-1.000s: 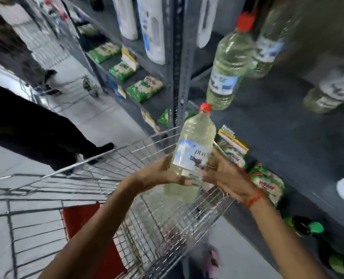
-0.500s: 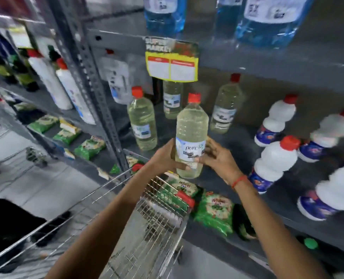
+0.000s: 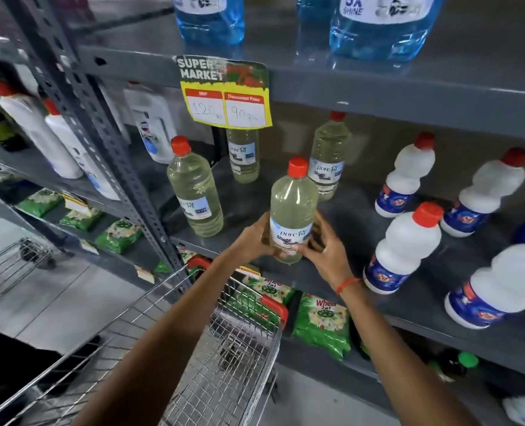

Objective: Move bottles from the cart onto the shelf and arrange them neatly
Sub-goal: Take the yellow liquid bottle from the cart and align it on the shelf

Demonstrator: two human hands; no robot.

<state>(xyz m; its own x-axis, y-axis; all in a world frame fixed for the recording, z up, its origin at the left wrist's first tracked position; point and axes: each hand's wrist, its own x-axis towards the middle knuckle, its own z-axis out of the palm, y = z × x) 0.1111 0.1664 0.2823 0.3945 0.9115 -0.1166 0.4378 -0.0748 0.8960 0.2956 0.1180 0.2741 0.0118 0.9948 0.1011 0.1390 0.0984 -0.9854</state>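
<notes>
A clear bottle of pale yellow liquid [image 3: 292, 207] with a red cap stands upright at the front edge of the grey shelf [image 3: 362, 222]. My left hand [image 3: 252, 241] grips its lower left side and my right hand [image 3: 325, 250] wraps its lower right side. Three matching bottles stand on the same shelf: one at the front left [image 3: 193, 195], one behind under the price tag [image 3: 243, 155] and one just behind the held bottle [image 3: 329, 158]. The wire cart [image 3: 224, 348] is below my arms, its basket showing no bottles.
White bottles with red caps [image 3: 402, 247] fill the right part of the shelf. Blue liquid jugs [image 3: 378, 26] stand on the shelf above. Green detergent packs [image 3: 322, 324] lie on the shelf below. A grey perforated upright [image 3: 107, 142] stands left of the bottles.
Both hands lifted the bottle from above the cart up and forward to the shelf's front edge. My view rose from the cart to the shelf.
</notes>
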